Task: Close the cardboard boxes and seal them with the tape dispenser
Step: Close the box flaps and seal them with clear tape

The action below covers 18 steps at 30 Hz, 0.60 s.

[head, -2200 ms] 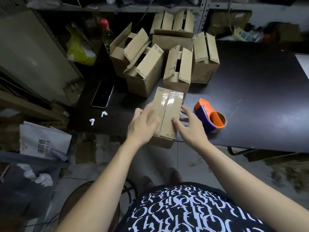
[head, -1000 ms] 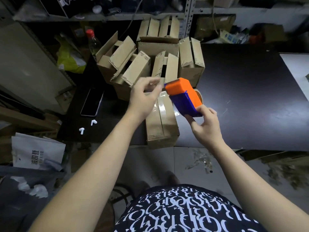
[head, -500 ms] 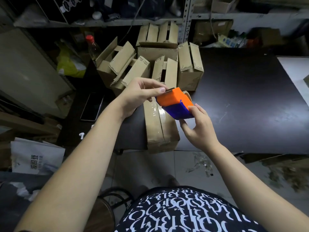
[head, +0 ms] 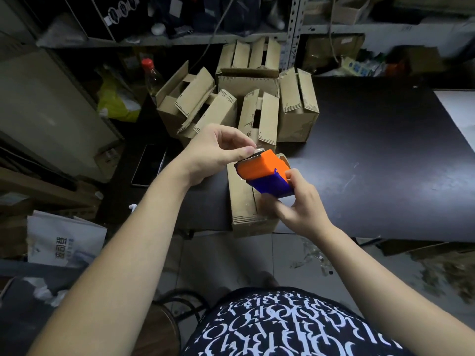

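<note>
A closed cardboard box (head: 243, 206) with clear tape along its top seam lies at the near edge of the dark table (head: 372, 160), partly overhanging it. Above the box my right hand (head: 299, 204) holds the orange and blue tape dispenser (head: 264, 176) by its blue body. My left hand (head: 216, 152) pinches the tape end at the dispenser's toothed blade, thumb and forefinger together. Several boxes with raised flaps (head: 257, 119) stand behind, at the table's far left.
A black phone (head: 149, 164) lies left of the boxes, with a white earbud (head: 132, 207) near the table's edge. A red-capped bottle (head: 151, 75) and a yellow bag (head: 115, 101) sit at the back left. Shelving (head: 231, 37) runs behind. A white paper bag (head: 64, 240) stands on the floor.
My hands left the taped box. My right hand picked up the dispenser from the table and raised it over the box; my left hand came up and pinched the tape end at its blade.
</note>
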### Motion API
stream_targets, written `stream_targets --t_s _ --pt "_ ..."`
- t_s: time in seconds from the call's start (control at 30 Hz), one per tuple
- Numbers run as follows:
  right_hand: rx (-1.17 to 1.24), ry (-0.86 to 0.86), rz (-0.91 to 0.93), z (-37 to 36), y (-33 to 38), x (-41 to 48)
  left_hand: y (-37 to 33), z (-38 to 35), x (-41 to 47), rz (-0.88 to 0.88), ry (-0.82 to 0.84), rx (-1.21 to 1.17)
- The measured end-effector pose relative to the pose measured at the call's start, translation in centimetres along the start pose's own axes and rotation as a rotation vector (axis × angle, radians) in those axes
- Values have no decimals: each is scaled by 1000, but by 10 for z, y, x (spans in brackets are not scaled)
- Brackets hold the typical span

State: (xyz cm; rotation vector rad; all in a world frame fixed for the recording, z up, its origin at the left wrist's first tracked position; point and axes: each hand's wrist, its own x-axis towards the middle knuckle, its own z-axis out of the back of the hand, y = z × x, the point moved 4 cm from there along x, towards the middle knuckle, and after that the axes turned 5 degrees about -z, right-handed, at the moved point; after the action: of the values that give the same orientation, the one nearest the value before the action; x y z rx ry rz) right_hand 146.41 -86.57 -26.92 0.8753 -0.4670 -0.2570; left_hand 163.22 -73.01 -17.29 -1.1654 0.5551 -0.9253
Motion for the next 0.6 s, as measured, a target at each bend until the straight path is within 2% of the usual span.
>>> stream_targets --t_s 0.27,0.4,0.5,0.6 --pt "-48 -160 34 12 16 9 -9 -6 -2 -133 -220 9" --pt "-118 -188 37 15 7 15 -15 -11 3 -146 -272 64" --pt "-209 -189 -18 19 -15 6 -23 10 10 -171 -449 93" --pt "-184 -152 -102 21 -38 -6 -33 24 16 -219 -468 246"
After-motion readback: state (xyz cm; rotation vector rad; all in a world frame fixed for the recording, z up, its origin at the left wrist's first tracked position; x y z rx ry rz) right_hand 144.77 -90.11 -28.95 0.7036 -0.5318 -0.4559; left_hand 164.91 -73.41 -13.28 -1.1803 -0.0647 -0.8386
